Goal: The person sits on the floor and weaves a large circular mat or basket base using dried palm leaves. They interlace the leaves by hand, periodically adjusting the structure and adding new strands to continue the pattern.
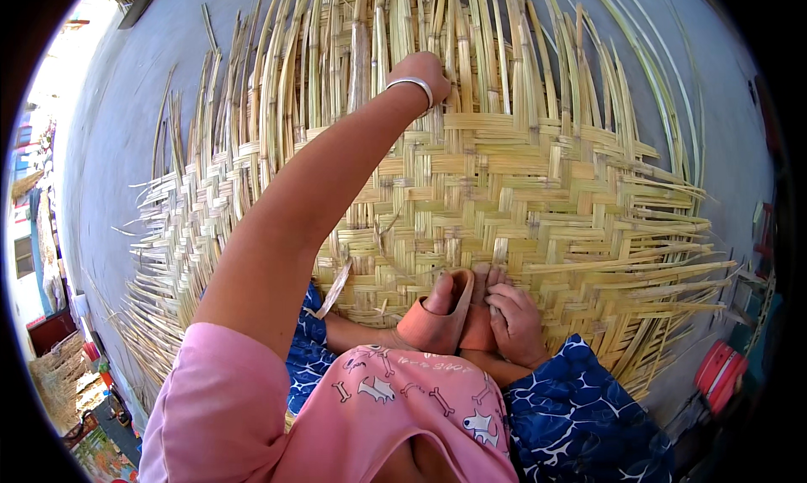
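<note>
A large mat (471,197) woven from flat, pale yellow-green cane strips spreads before me. My left arm stretches far forward, with a silvery bangle (412,83) at the wrist. My left hand (422,69) is closed in a fist on the loose upright strips (382,29) just beyond the woven part; what its fingers grip, if anything, is hidden. Close to my body, my right hand (514,316) rests low beside my right foot, fingers bent slightly and apart, touching the mat by the toes. My right forearm is hidden behind my knee.
My feet in orange sandals (430,322) rest on the mat's near part. Loose strip ends (672,269) stick out along both sides. Grey floor (109,180) surrounds the mat. A red object (720,374) lies at the right, and assorted clutter (92,399) stands at the far left.
</note>
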Motion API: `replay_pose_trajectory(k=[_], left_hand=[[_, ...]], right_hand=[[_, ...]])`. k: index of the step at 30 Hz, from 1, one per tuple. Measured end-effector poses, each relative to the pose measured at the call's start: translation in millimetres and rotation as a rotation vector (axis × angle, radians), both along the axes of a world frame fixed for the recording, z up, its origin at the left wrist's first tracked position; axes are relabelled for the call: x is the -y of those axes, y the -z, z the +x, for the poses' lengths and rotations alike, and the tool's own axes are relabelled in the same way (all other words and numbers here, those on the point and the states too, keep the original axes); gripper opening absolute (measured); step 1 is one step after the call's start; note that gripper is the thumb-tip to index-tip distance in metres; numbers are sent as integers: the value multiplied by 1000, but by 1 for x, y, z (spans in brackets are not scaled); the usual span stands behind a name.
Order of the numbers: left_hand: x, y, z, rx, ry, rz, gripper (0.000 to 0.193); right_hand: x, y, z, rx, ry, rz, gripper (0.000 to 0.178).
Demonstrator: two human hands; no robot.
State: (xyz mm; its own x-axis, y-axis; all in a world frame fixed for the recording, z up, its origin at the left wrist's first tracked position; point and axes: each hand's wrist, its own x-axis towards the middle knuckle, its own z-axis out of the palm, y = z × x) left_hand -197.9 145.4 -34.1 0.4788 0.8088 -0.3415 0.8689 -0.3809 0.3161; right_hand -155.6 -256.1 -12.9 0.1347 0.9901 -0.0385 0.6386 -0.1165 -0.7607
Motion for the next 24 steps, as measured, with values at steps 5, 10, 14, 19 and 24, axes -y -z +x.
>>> replay_pose_trajectory(k=[5,10,14,19,24], left_hand=[[-11,0,-9,-8,84,36,24],[-5,-23,-46,336,-84,-418,15],[54,-41,-85,254,235,-726,12],[150,-33,-202,209,735,-550,29],[214,-39,-249,-47,245,-184,31]], right_hand=[[0,1,0,-24,1,-1,19],[0,7,-3,-34,-15,18,20],[6,2,-4,-1,32,35,21],[2,7,0,10,-8,56,21],[25,8,2,-84,153,25,18]])
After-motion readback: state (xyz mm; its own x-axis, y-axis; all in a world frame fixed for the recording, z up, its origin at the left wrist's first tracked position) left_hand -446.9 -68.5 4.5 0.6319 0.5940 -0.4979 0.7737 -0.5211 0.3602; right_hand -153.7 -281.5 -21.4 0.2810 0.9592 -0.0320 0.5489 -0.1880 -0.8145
